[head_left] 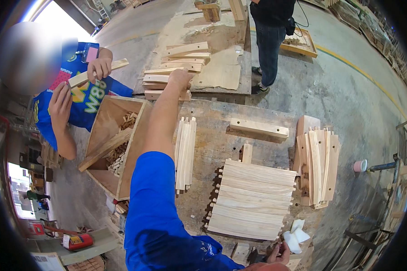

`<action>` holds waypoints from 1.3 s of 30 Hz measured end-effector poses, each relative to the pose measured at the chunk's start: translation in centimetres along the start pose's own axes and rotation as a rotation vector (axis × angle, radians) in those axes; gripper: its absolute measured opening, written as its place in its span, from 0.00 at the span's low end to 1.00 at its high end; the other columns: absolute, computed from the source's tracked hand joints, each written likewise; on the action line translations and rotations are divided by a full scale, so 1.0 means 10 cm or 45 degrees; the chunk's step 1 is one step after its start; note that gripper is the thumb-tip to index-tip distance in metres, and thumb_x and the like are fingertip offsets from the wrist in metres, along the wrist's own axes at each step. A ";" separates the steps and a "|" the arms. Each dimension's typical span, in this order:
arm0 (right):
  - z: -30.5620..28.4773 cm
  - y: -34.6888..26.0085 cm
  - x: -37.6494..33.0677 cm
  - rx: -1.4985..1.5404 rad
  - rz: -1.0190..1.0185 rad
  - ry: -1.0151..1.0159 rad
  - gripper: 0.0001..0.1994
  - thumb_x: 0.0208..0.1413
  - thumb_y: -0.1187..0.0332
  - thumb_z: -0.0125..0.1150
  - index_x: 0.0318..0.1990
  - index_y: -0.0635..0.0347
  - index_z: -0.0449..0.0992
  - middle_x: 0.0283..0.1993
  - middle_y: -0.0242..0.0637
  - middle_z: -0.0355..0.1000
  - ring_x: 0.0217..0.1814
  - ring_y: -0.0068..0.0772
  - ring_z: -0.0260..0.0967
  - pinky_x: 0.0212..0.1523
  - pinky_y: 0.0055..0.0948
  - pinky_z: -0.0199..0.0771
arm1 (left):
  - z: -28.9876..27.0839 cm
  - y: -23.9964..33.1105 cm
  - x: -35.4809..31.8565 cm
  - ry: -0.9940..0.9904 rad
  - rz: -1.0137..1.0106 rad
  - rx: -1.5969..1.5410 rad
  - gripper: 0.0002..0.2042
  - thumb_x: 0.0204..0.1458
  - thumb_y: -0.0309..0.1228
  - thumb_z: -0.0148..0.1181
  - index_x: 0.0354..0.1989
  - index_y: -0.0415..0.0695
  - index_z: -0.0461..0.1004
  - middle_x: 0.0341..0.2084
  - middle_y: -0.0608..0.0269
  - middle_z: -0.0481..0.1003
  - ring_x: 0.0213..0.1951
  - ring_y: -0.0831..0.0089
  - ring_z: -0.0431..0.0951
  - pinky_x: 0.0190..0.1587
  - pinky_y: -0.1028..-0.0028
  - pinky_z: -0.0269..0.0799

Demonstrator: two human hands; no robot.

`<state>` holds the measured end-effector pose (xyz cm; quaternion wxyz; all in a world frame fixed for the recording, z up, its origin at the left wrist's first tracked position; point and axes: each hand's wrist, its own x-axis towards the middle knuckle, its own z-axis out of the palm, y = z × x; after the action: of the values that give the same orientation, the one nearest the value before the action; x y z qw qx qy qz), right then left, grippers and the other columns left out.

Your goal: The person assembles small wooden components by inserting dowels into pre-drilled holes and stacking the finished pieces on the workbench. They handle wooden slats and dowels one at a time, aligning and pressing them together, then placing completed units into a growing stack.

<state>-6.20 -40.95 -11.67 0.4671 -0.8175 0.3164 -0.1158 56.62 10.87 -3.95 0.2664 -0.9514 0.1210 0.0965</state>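
Slats point(156, 78) lie left-to-right beneath the far-stretched left hand point(181, 78), its grip unclear. Near right, the right hand point(279, 255) half-curls, hold hidden.

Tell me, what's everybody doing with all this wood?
The person's left hand is at a pile of pale wooden bars on the far table; its fingers are partly hidden, so I can't tell if it grips one. The right hand is down beside some angular white pieces. A co-worker in a blue shirt holds a long pale wooden bar in both hands. On the near table, long pale wooden slats lie side by side like a flat panel.
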 end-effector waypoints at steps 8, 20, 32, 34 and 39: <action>-0.21 0.04 0.05 0.010 0.022 -0.034 0.17 0.69 0.70 0.64 0.61 0.68 0.76 0.46 0.38 0.81 0.41 0.25 0.77 0.44 0.26 0.79 | -0.72 -0.41 -0.56 0.356 -0.061 -0.261 0.16 0.54 0.27 0.67 0.52 0.48 0.79 0.46 0.51 0.79 0.50 0.50 0.83 0.53 0.56 0.80; -0.25 -2.51 0.35 0.090 -0.826 -0.334 0.30 0.58 0.73 0.72 0.68 0.66 0.71 0.58 0.53 0.76 0.59 0.49 0.75 0.59 0.41 0.75 | -2.40 -0.56 -3.26 1.024 0.287 -0.953 0.26 0.47 0.33 0.78 0.54 0.43 0.75 0.47 0.47 0.77 0.52 0.47 0.79 0.57 0.55 0.75; 0.93 -2.93 -1.19 0.607 -1.106 -1.210 0.20 0.71 0.68 0.59 0.68 0.60 0.67 0.58 0.39 0.67 0.63 0.35 0.67 0.64 0.41 0.74 | -1.97 0.59 -6.11 0.890 0.395 -1.468 0.37 0.37 0.35 0.81 0.59 0.39 0.74 0.44 0.48 0.78 0.49 0.51 0.79 0.53 0.59 0.76; 0.98 -2.69 -1.48 0.702 -0.814 -1.549 0.26 0.67 0.70 0.67 0.70 0.62 0.67 0.60 0.41 0.71 0.59 0.34 0.71 0.60 0.36 0.77 | -1.52 0.82 -6.43 0.961 0.071 -1.907 0.43 0.42 0.40 0.82 0.67 0.39 0.66 0.49 0.46 0.77 0.51 0.54 0.79 0.53 0.60 0.76; 1.46 -2.03 -1.96 0.458 -0.357 -1.828 0.31 0.64 0.66 0.73 0.71 0.66 0.66 0.59 0.45 0.75 0.55 0.33 0.76 0.57 0.32 0.77 | -0.35 1.91 -6.99 0.791 -0.264 -2.820 0.27 0.61 0.41 0.70 0.62 0.38 0.73 0.46 0.62 0.80 0.46 0.74 0.78 0.52 0.70 0.75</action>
<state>-5.94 -11.25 -0.40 0.6658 -0.6357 -0.1966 0.3375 -14.89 5.68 7.04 -0.7487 -0.6518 -0.0484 -0.1108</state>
